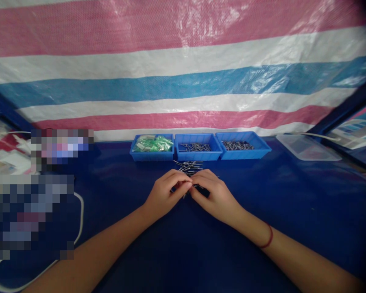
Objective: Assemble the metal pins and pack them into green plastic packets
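Note:
My left hand (170, 189) and my right hand (212, 191) meet fingertip to fingertip in front of the bins. Both are closed in a pinch, and whatever is between the fingertips is too small and too covered to make out. Just beyond and partly under my fingers lies a loose pile of thin dark metal pins (189, 166). Behind it stand a blue bin (198, 156) with similar thin metal pieces and, to its right, another blue bin (247, 154) with short metal pieces. A red cord circles my right wrist.
A third blue bin (152, 156) on the left holds green and clear plastic packets (154, 143). A translucent lid (306, 147) lies at the right on the blue table (183, 256). A white cable (81, 215) runs along the left. Striped sheeting (183, 87) hangs behind.

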Demonstrator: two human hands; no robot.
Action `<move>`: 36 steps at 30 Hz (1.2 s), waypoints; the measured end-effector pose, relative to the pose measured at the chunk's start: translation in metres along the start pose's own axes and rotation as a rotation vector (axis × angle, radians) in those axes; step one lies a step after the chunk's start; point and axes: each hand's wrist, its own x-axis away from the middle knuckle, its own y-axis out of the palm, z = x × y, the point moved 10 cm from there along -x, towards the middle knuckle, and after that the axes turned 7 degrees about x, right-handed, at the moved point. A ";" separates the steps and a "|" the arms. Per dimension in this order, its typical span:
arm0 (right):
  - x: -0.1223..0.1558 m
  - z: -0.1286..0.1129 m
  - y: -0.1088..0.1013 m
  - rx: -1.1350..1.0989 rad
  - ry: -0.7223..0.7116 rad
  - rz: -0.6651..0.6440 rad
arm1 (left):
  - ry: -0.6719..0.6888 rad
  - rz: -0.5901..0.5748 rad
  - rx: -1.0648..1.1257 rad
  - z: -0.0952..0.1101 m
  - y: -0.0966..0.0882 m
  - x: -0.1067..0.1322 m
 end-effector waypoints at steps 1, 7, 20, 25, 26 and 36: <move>0.000 0.000 0.000 -0.001 -0.002 0.003 | -0.003 0.007 -0.002 0.000 -0.001 0.000; -0.001 0.003 -0.001 0.016 0.024 0.004 | 0.009 0.030 -0.005 0.003 -0.003 -0.001; 0.001 0.015 -0.009 -0.043 0.135 0.093 | 0.002 0.037 -0.038 -0.001 -0.004 0.000; 0.002 0.012 -0.019 -0.049 0.138 0.160 | 0.006 0.053 -0.043 0.000 -0.006 -0.001; 0.003 0.010 -0.019 -0.049 0.134 0.163 | 0.006 0.045 -0.043 -0.001 -0.005 -0.001; 0.003 0.074 -0.073 0.005 0.384 0.446 | 0.185 0.088 -0.293 0.043 -0.026 -0.008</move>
